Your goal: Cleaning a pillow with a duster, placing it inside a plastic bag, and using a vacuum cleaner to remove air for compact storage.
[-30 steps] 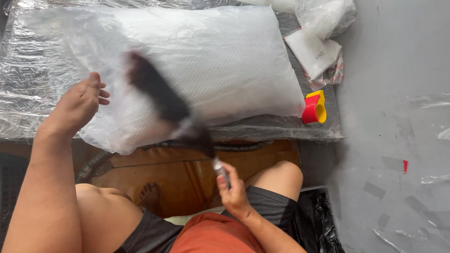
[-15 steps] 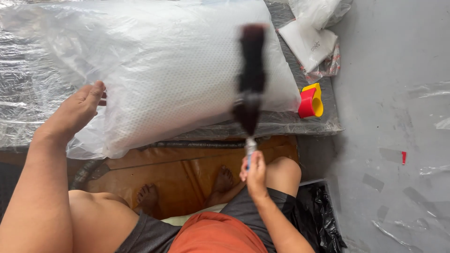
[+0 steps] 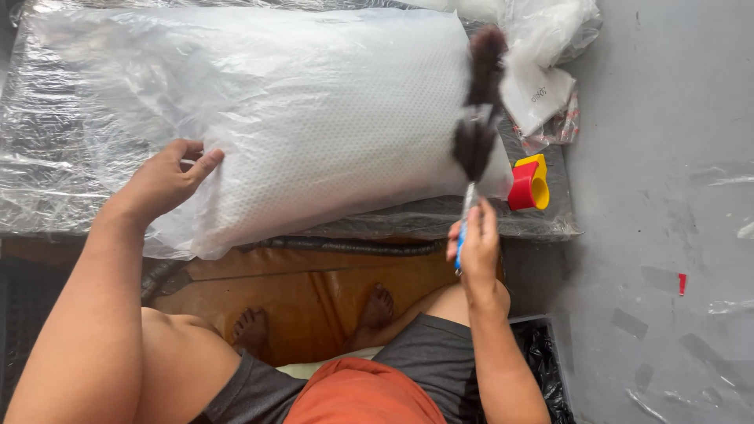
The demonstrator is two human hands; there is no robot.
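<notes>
A white pillow in a clear plastic bag point(image 3: 314, 118) lies on a table covered with plastic sheeting point(image 3: 47, 180). My left hand point(image 3: 165, 182) rests on the bag's near left corner, fingers spread against it. My right hand point(image 3: 475, 243) grips the blue handle of a dark brush point(image 3: 475, 118), whose blurred bristles stand over the pillow's right end.
A red and yellow tape dispenser point(image 3: 528, 182) sits right of the pillow. Crumpled plastic bags and white packets point(image 3: 542, 71) lie at the back right. A grey floor point(image 3: 667, 196) runs along the right. A black-lined bin point(image 3: 542, 361) stands by my right leg. My bare feet rest on a wooden board under the table.
The brush has swept from the pillow's left middle across to its right end. My left hand has moved right and settled flat onto the bag's corner.
</notes>
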